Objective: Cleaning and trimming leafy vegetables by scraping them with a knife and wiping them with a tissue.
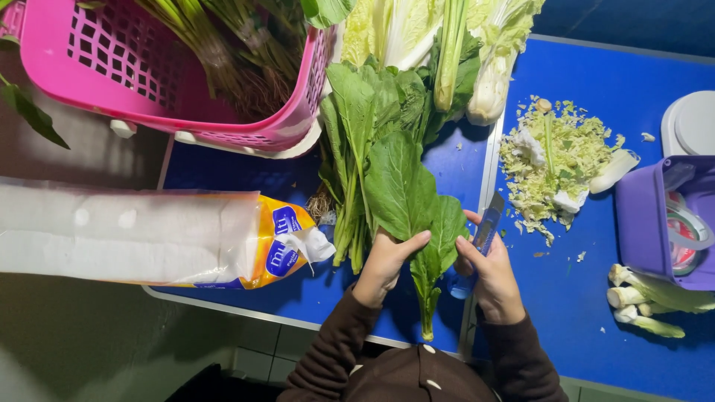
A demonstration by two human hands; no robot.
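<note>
My left hand grips a leafy green stalk, thumb across its broad leaf, with the stem end hanging down toward me. My right hand holds a blue utility knife, its blade pointing up beside the leaf's right edge. Behind the held stalk lies a bunch of the same greens on the blue table. Pale cabbages rest at the far edge.
A pink basket with greens stands at the back left. A long plastic-wrapped pack lies at the left. A heap of chopped scraps, a purple bin, cut stem ends and a white lid are at the right.
</note>
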